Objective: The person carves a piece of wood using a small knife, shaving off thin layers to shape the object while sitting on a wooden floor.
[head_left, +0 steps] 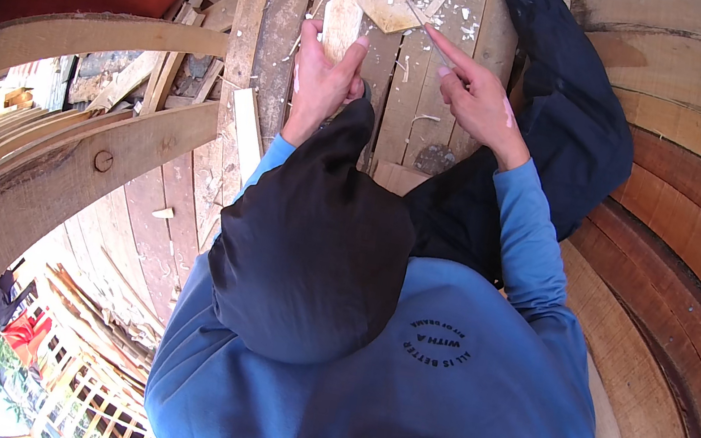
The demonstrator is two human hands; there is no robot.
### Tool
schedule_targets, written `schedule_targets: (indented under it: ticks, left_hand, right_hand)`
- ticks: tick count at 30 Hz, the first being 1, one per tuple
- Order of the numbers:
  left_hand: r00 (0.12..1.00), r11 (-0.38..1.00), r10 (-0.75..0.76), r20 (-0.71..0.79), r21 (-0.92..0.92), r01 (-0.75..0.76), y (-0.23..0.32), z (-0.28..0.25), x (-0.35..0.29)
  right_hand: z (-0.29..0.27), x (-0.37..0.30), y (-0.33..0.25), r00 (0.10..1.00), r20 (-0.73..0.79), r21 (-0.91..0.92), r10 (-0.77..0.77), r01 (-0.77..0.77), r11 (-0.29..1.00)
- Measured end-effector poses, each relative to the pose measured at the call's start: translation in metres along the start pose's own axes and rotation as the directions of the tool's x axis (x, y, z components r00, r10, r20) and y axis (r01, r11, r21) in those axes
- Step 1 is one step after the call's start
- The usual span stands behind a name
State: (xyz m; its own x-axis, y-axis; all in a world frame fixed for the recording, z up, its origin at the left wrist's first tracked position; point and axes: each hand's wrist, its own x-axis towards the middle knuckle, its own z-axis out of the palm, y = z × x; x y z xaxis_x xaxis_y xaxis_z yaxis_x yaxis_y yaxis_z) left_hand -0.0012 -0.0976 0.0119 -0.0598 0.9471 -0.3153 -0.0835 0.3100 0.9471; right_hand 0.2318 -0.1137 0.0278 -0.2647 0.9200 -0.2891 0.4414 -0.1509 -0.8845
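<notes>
Evidently the left hand point(320, 88) grips the near end of a pale notched wood strip point(342, 23), thumb along 1 edge and fingers at the other, likely to steady it above the shaving-strewn planks point(395, 135). The right hand point(483, 105) is closed round a slim blade point(438, 47), index finger laid along it, probably for control, its tip apart from the strip

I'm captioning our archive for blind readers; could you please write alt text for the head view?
A person's left hand grasps a pale, notched piece of wood, while the right hand holds a thin tool to the right of it. Wood chips and shavings lie scattered over the planks around them, with timber beams at the left.
</notes>
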Motion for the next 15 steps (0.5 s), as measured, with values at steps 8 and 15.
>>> schedule_targets:
  ticks: [8,15]
  left_hand:
    - [0.993,0.994,0.101,-0.063,-0.028,-0.103,-0.016,0.003,0.003]
    - [0.988,0.977,0.141,-0.058,-0.153,-0.148,-0.041,0.006,0.016]
  right_hand:
    - [0.001,0.003,0.005,0.996,-0.017,0.053,0.085,-0.084,0.995]
    - [0.006,0.007,0.02,0.987,-0.023,0.212,0.158,-0.15,0.966]
